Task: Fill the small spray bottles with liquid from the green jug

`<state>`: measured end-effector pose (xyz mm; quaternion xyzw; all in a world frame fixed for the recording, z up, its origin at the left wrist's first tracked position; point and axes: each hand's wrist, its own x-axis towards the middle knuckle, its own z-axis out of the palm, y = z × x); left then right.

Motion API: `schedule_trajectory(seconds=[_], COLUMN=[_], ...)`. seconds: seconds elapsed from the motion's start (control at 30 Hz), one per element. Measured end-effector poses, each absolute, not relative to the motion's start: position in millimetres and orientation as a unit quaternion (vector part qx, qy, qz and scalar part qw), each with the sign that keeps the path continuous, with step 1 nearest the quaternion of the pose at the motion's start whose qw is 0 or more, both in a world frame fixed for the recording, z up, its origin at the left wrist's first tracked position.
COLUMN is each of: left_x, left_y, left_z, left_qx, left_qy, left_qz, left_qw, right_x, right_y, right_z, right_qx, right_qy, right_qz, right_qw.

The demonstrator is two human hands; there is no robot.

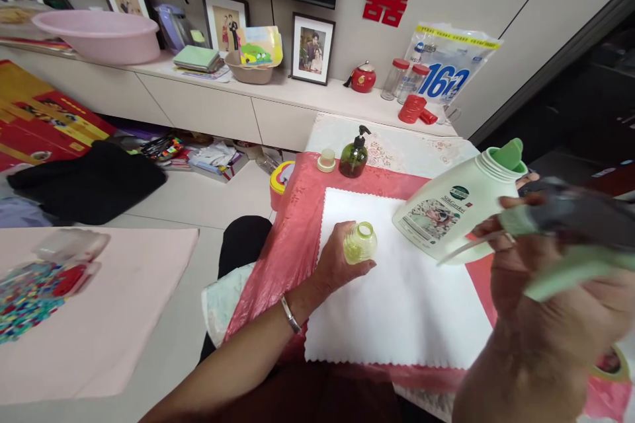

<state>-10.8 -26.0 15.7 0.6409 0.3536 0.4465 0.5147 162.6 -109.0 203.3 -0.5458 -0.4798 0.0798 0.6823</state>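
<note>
yellow-green bottle (360, 248) sits clasped in the left hand (338, 256); right hand (555, 317) grip clutches a blurred sprayer (570, 219); jug (454, 208) reads "silkgarden".

The white sheet (397, 324) is leaving a low path between the left hand (331, 263) and the right hand (550, 277). Farther back, the big pale-green bottle (441, 205) is blocking the right, a thin tube (465, 250) hanging before it. The pump bottle (353, 160) and a small cap (326, 160) are standing beyond the left hand; I'm seeing a gap running between pump bottle and big bottle.
</note>
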Motion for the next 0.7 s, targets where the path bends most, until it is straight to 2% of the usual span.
schedule_trajectory(seconds=[0.07, 0.17, 0.27, 0.5, 0.7], left_x=[-10.7, -10.8, -11.0, -11.5, -12.3], left_y=[-26.2, -26.6, -27.2, -28.1, -27.1], left_z=[14.9, 15.1, 17.3, 21.1, 15.4], left_qx=[0.632, 0.619, 0.602, 0.589, 0.596], left_qy=[0.373, 0.394, 0.386, 0.376, 0.402], left_qz=[0.452, 0.477, 0.502, 0.505, 0.519], left_qw=[0.508, 0.484, 0.487, 0.506, 0.463], right_x=[175.7, 186.4, 184.5, 179.0, 181.8], right_y=[-109.4, -101.6, -93.2, -93.9, -107.1], right_z=[176.1, 125.5, 86.0, 55.9, 64.2], right_qx=[-0.606, -0.742, -0.767, -0.76, -0.729], right_qy=[-0.49, -0.493, -0.504, -0.559, -0.589], right_qz=[0.143, 0.149, 0.161, 0.148, 0.086], right_qw=[0.61, 0.429, 0.363, 0.298, 0.339])
